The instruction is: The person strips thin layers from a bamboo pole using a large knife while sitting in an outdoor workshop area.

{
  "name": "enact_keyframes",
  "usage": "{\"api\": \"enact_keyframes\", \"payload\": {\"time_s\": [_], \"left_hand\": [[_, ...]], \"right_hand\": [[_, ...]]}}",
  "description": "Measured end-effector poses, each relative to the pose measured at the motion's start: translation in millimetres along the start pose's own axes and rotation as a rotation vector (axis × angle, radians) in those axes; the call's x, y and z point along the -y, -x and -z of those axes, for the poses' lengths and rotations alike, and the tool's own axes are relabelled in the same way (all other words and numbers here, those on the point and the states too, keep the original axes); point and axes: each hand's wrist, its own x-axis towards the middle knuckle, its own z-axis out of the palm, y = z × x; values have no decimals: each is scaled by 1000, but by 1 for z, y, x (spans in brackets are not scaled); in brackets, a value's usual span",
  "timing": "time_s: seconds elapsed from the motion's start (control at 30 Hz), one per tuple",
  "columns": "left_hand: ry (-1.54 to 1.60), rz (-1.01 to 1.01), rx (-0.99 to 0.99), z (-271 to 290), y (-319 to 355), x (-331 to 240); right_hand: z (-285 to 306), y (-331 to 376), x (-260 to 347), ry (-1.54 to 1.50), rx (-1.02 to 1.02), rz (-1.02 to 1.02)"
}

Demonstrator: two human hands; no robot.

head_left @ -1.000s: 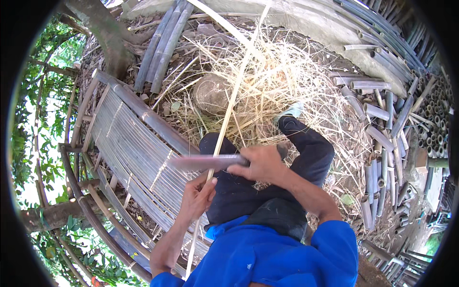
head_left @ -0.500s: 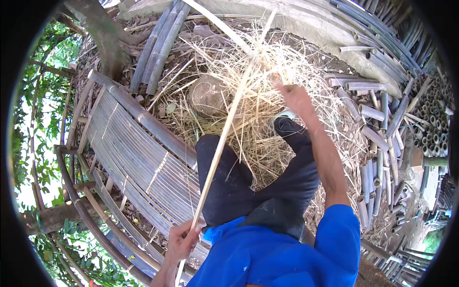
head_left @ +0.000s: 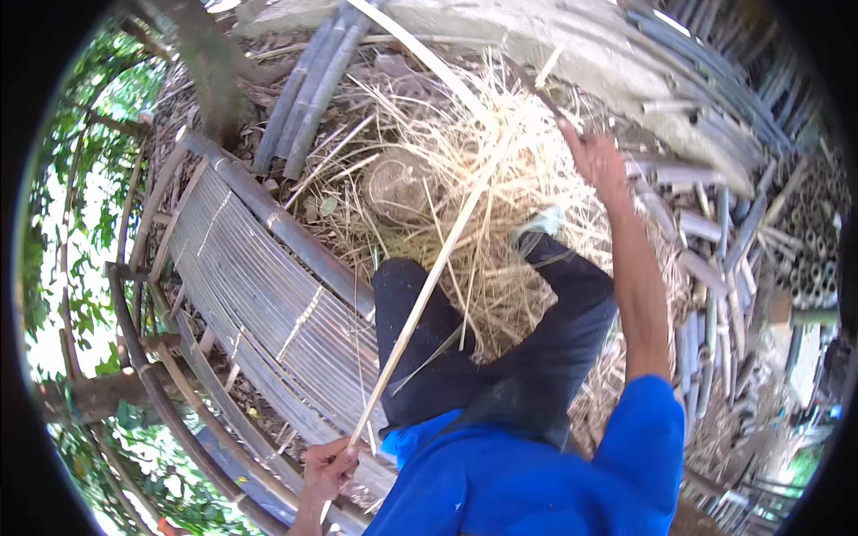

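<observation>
Low at the left, my left hand (head_left: 329, 466) is closed around the lower part of a long pale bamboo strip (head_left: 427, 290). The strip slants up across my left leg toward the pile of shavings. Farther out on the right, my right hand (head_left: 597, 163) is closed on what looks like a knife (head_left: 534, 87), slim and dark, pointing up and left beyond the strip. Motion blurs that hand, and its grip is partly hidden. Another pale strip (head_left: 424, 55) reaches into the pile from the top.
Tangled shavings (head_left: 527, 170) lie around a round wooden block (head_left: 398, 183) ahead of my legs. A slatted bamboo bench (head_left: 259, 277) stands at the left. Grey bamboo poles (head_left: 308, 98) lie beyond it. Cut bamboo pieces (head_left: 706, 223) and stacked tubes (head_left: 809, 232) fill the right side.
My right hand has swung up and right, away from the strip, and the dark blade now shows. My left hand, still on the strip, has shifted slightly down and left.
</observation>
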Motion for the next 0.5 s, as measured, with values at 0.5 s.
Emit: {"api": "enact_keyframes", "payload": {"time_s": [0.5], "left_hand": [[129,-35,-51,-81,-130,-99]], "right_hand": [[-48,242,127,-379,279,666]]}}
